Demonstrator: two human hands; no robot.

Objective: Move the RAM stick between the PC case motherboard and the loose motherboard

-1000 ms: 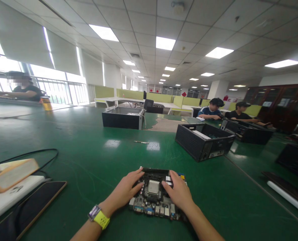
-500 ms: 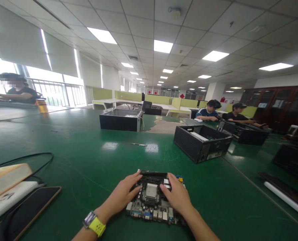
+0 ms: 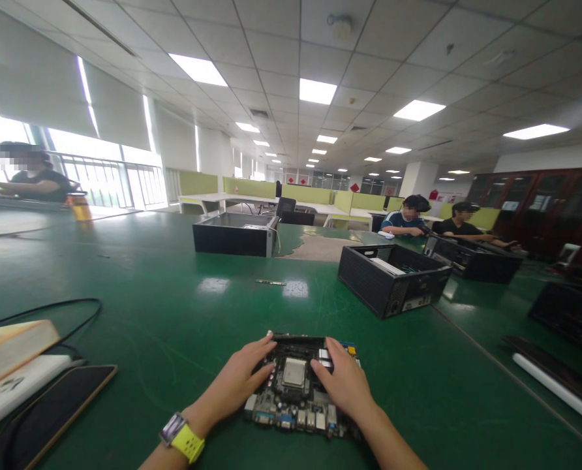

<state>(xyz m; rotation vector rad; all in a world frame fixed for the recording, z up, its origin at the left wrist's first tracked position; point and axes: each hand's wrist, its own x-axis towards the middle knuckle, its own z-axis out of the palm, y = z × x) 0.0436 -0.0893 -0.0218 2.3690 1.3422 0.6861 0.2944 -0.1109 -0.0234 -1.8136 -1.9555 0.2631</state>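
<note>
A small computer motherboard (image 3: 291, 408) lies flat on the green table (image 3: 173, 307) right in front of me, a square silver processor in its middle. My left hand (image 3: 242, 378) rests on the board's left side with fingers stretched out over it; a yellow-strapped watch (image 3: 181, 436) is on that wrist. My right hand (image 3: 342, 385) lies on the board's right side, fingers flat and reaching toward the processor. Neither hand grips anything.
An open black computer case (image 3: 393, 279) stands to the right beyond the board, another case (image 3: 235, 235) farther back. A book (image 3: 12, 343), a dark tablet (image 3: 56, 408) and a black cable (image 3: 51, 307) lie at left. Other people sit at the far edges.
Both hands have stayed on the board with almost no movement; the view has only drifted slightly.
</note>
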